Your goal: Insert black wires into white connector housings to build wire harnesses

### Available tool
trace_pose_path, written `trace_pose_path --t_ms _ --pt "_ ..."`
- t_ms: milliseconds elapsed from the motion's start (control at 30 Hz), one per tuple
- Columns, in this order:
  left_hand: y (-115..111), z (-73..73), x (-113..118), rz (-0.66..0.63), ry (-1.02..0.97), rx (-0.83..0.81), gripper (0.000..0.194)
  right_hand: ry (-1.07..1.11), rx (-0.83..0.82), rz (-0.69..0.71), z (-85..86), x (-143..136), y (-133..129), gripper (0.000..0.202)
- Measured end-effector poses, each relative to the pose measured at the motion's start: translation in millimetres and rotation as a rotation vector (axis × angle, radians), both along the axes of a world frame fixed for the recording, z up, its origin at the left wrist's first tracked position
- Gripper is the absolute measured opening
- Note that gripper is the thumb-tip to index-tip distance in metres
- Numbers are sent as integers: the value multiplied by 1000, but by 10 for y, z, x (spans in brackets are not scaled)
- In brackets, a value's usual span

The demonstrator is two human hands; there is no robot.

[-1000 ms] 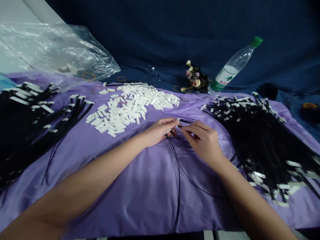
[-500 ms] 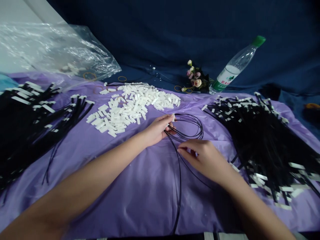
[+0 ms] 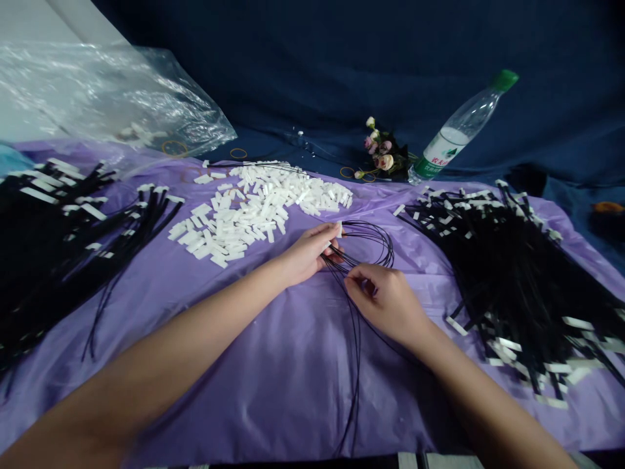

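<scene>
My left hand (image 3: 311, 254) is closed round one end of a looped bundle of thin black cables (image 3: 390, 244), near the middle of the purple cover. Small white pieces (image 3: 340, 229) show at its fingertips. The loop stretches out to the right, and loose strands hang down toward the near edge. Just below the loop, my right hand (image 3: 385, 296) is closed, thumb and forefinger pinched on one of the black strands. Its other fingers are curled. Behind my left hand lies a spread heap of small white pieces (image 3: 258, 205).
Piles of black cables with white ends lie at left (image 3: 43, 260) and right (image 3: 517, 273). A clear plastic bag (image 3: 146, 98) sits at the back left. Artificial flowers (image 3: 383, 153) and a tilted green-capped bottle (image 3: 446, 146) are behind the purple cover (image 3: 273, 391).
My right hand has moved slightly up and to the left, closer to the loop. The hanging strands have shifted and spread apart a little. My left hand has stayed in place.
</scene>
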State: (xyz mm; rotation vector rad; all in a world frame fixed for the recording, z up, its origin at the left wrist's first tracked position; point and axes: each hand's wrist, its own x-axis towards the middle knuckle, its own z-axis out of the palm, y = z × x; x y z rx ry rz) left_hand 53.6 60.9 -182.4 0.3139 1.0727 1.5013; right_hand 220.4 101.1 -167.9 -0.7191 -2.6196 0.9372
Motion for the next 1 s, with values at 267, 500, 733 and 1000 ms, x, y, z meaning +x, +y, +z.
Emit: trace_pose_path --t_ms 267,500,733,1000 --pt "-12 -6 -7 -26 -20 16 17 226 -809 -144 54 6 120 19" --pt "-14 -34 -47 -77 -64 54 15 503 -1166 -135 179 91 348 23" --pt "-3 -48 -58 -44 -83 20 12 733 -909 -347 93 61 377 19" --pt "-7 -82 -66 -48 -108 54 12 973 -774 -447 156 156 560 20"
